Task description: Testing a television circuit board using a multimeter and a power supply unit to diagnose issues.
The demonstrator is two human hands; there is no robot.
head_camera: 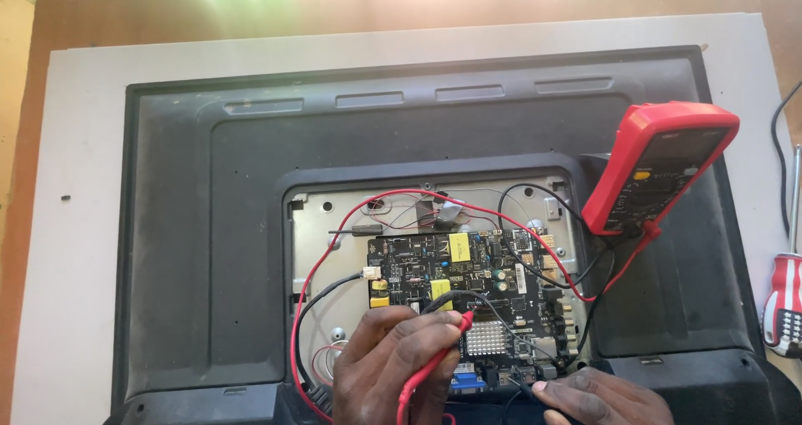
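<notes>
A television lies face down with its back cover (209, 250) open over a black circuit board (468, 291). My left hand (388, 366) pinches a red test probe (455, 325) whose tip rests on the board beside a silver heat sink (487, 339). My right hand (601, 400) sits at the board's lower right edge, its fingers closed on what looks like the black probe, which is mostly hidden. Red and black leads (585, 295) run up to a red multimeter (660, 170) that leans on the cover at the right.
The television rests on a white sheet (75, 225) over a brown tabletop (33, 24). A screwdriver with a red and white handle (785, 304) lies at the far right edge beside a black cable (777, 141). Loose red and black wires loop left of the board.
</notes>
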